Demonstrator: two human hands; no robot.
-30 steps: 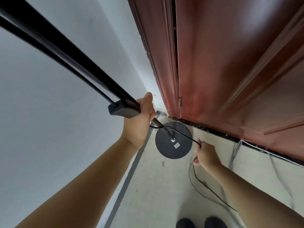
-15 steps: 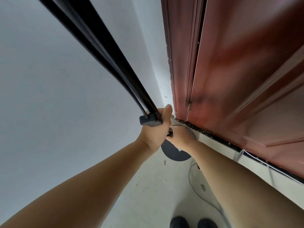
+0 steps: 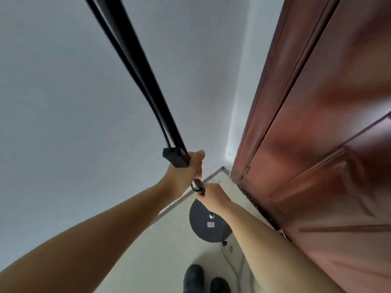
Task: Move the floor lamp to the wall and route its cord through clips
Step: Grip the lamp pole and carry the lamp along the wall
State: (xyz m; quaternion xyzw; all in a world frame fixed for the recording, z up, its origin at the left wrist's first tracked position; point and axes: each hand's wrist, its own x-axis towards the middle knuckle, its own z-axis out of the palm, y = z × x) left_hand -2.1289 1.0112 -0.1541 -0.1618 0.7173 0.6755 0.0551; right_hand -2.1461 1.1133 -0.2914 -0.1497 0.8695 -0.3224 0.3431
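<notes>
The black floor lamp's pole [image 3: 135, 66] runs up and to the left, with a thinner black bar alongside it joined at a black bracket [image 3: 174, 158]. My left hand [image 3: 186, 174] is closed around the pole just under that bracket. My right hand [image 3: 213, 197] grips the pole lower down. The lamp's round black base [image 3: 203, 227] sits low over the pale floor near the corner; whether it touches the floor I cannot tell. Its thin black cord [image 3: 227, 259] trails from the base toward me. No clips show.
A white wall [image 3: 63, 123] fills the left side, with a grey strip [image 3: 179, 200] along its foot. A reddish-brown wooden door [image 3: 317, 144] and its frame stand on the right. My dark shoes [image 3: 206, 280] are just behind the base.
My right hand left the cord on the floor and came up to grip the pole below my left hand. The pole now looks steeper and the base sits nearer my feet.
</notes>
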